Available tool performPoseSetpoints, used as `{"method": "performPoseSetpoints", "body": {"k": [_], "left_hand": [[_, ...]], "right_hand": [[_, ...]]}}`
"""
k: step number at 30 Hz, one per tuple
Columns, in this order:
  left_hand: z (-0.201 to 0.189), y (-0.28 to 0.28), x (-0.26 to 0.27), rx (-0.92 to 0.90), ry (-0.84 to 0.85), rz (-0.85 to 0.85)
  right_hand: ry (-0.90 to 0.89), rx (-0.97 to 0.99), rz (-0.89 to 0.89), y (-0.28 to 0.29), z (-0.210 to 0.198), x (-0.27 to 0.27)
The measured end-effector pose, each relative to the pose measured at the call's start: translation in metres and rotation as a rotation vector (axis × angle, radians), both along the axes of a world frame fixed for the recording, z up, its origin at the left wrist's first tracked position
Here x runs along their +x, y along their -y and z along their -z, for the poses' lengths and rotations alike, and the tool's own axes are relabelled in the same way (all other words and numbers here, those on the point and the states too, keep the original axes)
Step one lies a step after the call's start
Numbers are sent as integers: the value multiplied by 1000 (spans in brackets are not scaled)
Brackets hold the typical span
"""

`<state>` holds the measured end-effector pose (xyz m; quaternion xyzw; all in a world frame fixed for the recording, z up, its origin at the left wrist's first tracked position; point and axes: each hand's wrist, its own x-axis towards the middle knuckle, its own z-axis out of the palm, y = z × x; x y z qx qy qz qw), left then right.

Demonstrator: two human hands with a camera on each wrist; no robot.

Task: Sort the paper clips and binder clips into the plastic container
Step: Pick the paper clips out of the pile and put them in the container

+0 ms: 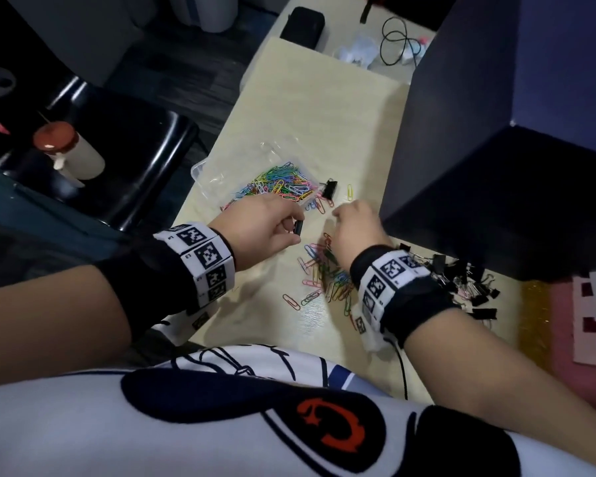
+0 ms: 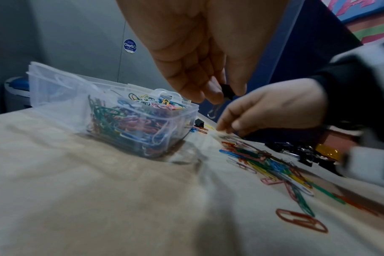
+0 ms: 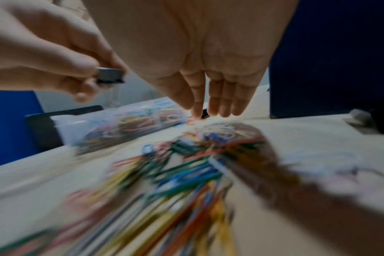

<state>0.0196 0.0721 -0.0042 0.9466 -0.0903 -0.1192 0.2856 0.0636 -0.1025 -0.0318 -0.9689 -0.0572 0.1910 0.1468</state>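
A clear plastic container [image 1: 221, 173] [image 2: 182, 124] [image 3: 64, 128], heaped with coloured paper clips, stands on the pale table. My left hand [image 1: 295, 232] [image 2: 221, 97] [image 3: 94, 81] hovers just right of it and pinches a black binder clip [image 1: 298, 228] [image 2: 227, 91] [image 3: 110, 76]. My right hand [image 1: 338, 211] [image 2: 226, 129] [image 3: 213, 112] points its straight fingers down, tips touching the table at the far end of a loose paper clip pile [image 1: 324, 270] [image 2: 270, 164] [image 3: 186, 164]. Another black binder clip [image 1: 329, 189] lies beside the container.
A heap of black binder clips [image 1: 462, 280] [image 2: 302, 154] lies behind my right wrist. A tall dark blue box [image 1: 496, 132] walls the table's right side. A black case [image 1: 301, 25] and a cable [image 1: 396, 39] lie at the far end. The table edge [image 1: 200, 187] drops off left.
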Motion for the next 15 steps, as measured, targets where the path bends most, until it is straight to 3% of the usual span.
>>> {"method": "performPoseSetpoints", "body": {"k": [5,10,15], "left_hand": [[0,0,-1,-5,1,30],[0,6,9,10,7,44],[0,22,21,64,18,118]], "right_hand": [[-77,-38,-85,5,12,21],[-88,52,-230,17,31,-28],[-155,144,-335,34,20,-61]]}}
